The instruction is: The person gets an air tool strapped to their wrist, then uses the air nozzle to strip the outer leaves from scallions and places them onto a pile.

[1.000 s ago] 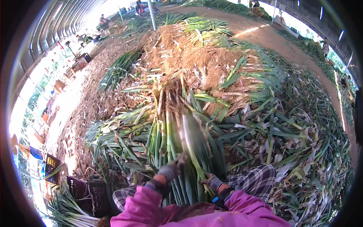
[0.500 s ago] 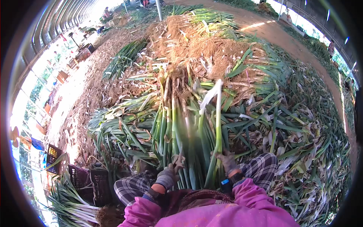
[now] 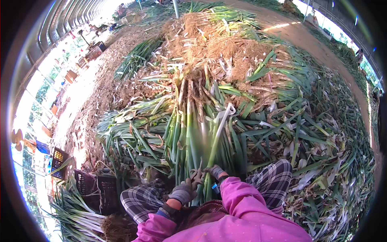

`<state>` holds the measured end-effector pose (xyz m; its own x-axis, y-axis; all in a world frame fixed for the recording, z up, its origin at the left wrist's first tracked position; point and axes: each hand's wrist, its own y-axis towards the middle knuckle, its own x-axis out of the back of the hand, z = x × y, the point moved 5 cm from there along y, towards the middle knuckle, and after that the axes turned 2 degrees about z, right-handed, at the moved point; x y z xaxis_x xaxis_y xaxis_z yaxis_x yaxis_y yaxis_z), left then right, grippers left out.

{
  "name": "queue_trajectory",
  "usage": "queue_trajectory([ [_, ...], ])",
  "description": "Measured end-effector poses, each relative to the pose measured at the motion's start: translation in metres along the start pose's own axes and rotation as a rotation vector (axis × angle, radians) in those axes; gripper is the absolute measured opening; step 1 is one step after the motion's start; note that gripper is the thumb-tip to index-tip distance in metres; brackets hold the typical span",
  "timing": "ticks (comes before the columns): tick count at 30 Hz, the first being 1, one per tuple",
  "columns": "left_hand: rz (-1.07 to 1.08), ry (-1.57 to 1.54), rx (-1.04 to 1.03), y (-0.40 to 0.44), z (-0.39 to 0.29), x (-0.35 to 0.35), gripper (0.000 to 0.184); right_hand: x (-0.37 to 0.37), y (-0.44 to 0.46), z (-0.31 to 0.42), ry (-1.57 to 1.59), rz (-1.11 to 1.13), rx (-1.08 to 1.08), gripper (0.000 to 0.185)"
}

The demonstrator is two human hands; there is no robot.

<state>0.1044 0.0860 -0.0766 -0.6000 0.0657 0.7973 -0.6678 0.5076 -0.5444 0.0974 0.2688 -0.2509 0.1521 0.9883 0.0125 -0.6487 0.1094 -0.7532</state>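
Observation:
My gloved left hand is closed at the lower leaves of the leek bundle; what it grips is too small to name. Just right of it, my gloved right hand is closed around the green part of one leek, whose pale end points up and away from me. Under and beyond both hands, a bundle of leeks lies with roots facing away and leaves toward my lap. More leeks lie to the left of the bundle.
Black crates stand at my left, beside trimmed leeks with roots. Rooty leeks are heaped ahead. Leaf scraps spread over the right side. A metal post rises behind the heap, and a dirt path runs past it.
My right hand has moved left, close to my left hand, with the leek. The leek's raised pale end has tipped lower. The view has shifted slightly.

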Motion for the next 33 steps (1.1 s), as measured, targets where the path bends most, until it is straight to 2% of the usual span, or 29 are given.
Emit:
queue_trajectory([
  [1, 0.083, -0.012, 0.023, -0.005, -0.003, 0.005, 0.044, -0.006, -0.005, 0.000, 0.052, -0.001, -0.048, 0.040],
  [3, 0.253, -0.036, 0.062, -0.017, -0.016, 0.021, 0.056, -0.011, -0.033, 0.015, 0.137, -0.008, 0.005, 0.038],
  [4, 0.231, -0.108, 0.237, -0.019, -0.010, 0.017, 0.057, -0.012, -0.043, 0.020, 0.178, -0.013, 0.031, 0.038],
  [7, 0.267, -0.052, 0.119, -0.034, -0.024, 0.036, 0.060, -0.019, -0.032, 0.004, 0.156, -0.005, -0.023, 0.040],
  [10, 0.177, -0.018, 0.109, -0.011, 0.011, -0.003, 0.059, -0.022, -0.021, 0.001, 0.123, -0.040, -0.018, 0.043],
  [13, 0.226, -0.080, 0.195, -0.008, 0.004, 0.012, 0.055, -0.030, -0.020, 0.002, 0.136, -0.035, -0.064, 0.046],
  [16, 0.192, -0.103, 0.278, 0.003, 0.013, 0.006, 0.051, -0.041, -0.011, 0.002, 0.284, 0.057, -0.025, 0.040],
  [20, 0.147, 0.058, 0.042, 0.010, 0.005, 0.024, 0.044, -0.052, 0.003, -0.013, 0.462, 0.160, -0.109, 0.033],
  [23, 0.159, 0.000, 0.165, 0.024, 0.024, 0.015, 0.041, -0.042, -0.019, 0.014, 0.341, 0.107, 0.018, 0.028],
  [26, 0.135, 0.159, -0.026, 0.046, 0.019, 0.025, 0.040, -0.045, -0.007, 0.029, 0.324, 0.004, 0.404, 0.029],
  [29, 0.020, 0.119, 0.057, 0.100, 0.048, 0.002, 0.040, -0.047, -0.017, 0.041, 0.388, -0.028, 0.525, 0.036],
  [30, 0.040, 0.211, -0.100, 0.087, 0.017, 0.043, 0.036, -0.048, -0.015, 0.039, 0.481, -0.022, 0.498, 0.045],
  [33, 0.002, 0.193, -0.040, 0.112, 0.007, 0.077, 0.037, -0.051, 0.008, 0.019, 0.313, -0.059, 0.411, 0.043],
])
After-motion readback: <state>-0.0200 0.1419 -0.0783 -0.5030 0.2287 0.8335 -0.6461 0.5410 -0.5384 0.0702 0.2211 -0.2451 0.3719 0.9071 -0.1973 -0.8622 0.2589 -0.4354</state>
